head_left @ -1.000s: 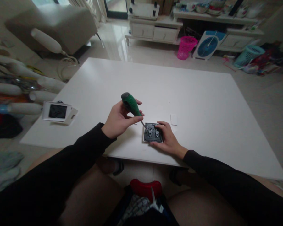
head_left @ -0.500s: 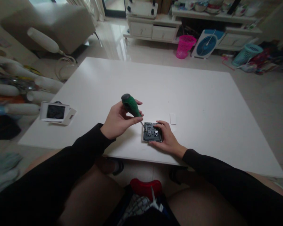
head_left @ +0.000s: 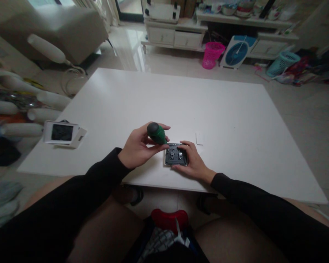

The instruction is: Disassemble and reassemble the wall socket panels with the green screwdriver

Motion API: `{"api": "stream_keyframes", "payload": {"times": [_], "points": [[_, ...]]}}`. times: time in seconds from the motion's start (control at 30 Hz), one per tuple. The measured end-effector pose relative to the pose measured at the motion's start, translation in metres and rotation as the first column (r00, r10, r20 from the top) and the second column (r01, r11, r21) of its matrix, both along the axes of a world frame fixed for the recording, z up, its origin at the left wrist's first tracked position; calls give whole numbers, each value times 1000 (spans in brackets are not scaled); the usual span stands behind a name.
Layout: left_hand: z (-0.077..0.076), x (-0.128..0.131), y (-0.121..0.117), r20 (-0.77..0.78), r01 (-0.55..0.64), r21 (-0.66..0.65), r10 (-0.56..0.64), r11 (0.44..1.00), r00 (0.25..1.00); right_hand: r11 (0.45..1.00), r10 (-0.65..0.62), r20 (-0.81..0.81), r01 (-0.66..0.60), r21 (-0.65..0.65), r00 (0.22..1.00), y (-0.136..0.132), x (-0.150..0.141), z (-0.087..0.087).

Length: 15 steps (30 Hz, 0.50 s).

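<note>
My left hand (head_left: pixel 141 148) is closed round the green handle of a screwdriver (head_left: pixel 157 133), its dark butt end tilted up towards me. The shaft and tip are mostly hidden behind my fingers, at the left side of a square black wall switch (head_left: pixel 176 155). That switch lies on the table with its inner mechanism facing up and a pale rim at its edge. From the right, my right hand (head_left: pixel 193 160) grips it, fingers on the far side and thumb on the near side. Beyond my right hand lies a small white rectangular plate (head_left: pixel 199 138).
White frames and covers (head_left: pixel 63 133) are stacked at the left of the white table (head_left: pixel 142 98). Past the table stand a pink basket (head_left: pixel 212 54), a blue fan (head_left: pixel 237 51) and a light blue basket (head_left: pixel 283 63). A red stool (head_left: pixel 170 218) shows between my legs.
The screwdriver handle has come lower and nearer, standing more end-on to me, with my left hand slightly lower too. My right hand keeps its grip on the switch. The whole view has shifted slightly.
</note>
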<state>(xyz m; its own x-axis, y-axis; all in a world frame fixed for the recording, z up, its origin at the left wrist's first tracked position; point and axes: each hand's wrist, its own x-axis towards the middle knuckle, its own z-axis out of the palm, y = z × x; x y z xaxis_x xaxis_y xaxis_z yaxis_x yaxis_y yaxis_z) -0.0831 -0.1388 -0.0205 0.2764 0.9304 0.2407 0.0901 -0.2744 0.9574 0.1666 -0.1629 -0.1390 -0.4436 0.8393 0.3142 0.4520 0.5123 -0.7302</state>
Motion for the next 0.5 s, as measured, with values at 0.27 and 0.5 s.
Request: {"api": "stream_keyframes", "payload": {"times": [0.27,0.5], "points": [[-5,4,-2,-63,47,41,-44,998,997,1000,0,-1,0,13,1000,0,0,0],[-8,3,0,-44,30,88,-26,996,999,1000,7,-1,-7,5,1000,0,0,-1]]}}
